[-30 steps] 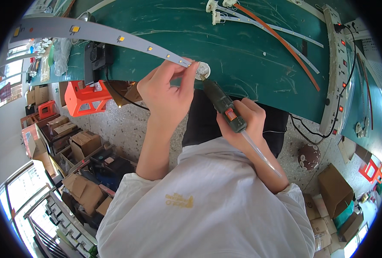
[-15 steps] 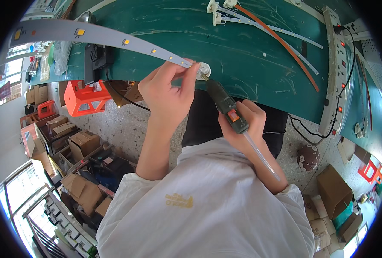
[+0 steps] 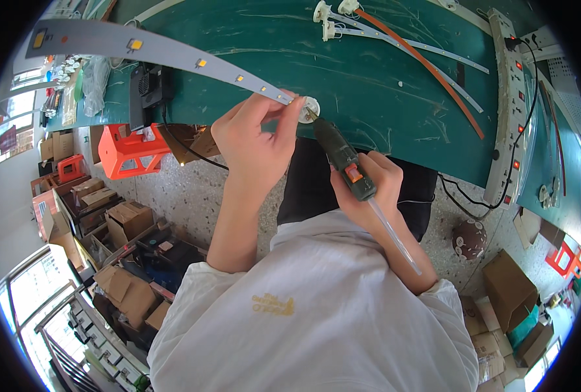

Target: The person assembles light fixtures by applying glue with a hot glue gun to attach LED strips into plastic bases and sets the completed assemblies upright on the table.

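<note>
Between the fingertips of my left hand (image 3: 254, 130) is pinched the end of a white LED strip (image 3: 201, 63), which sweeps up toward the upper left. At that end sits a round white cap (image 3: 310, 108), close to my fingertips. My right hand (image 3: 372, 186) grips a dark green hot glue gun (image 3: 338, 151) with an orange switch. Its nozzle points up and left and reaches the cap; whether glue is coming out cannot be made out. A clear glue stick (image 3: 395, 235) juts from the gun's rear, over my right forearm.
More LED strips (image 3: 427, 47) with white end pieces and a brown strip (image 3: 427, 62) lie on the green table (image 3: 251, 39). A long power strip (image 3: 512, 111) runs along the right side. A black adapter (image 3: 148, 91) rests at the table's left edge, by an orange stool (image 3: 130, 150).
The free end of the LED strip has shifted slightly right. Both hands and the glue gun have stayed almost in place, the nozzle still at the cap.
</note>
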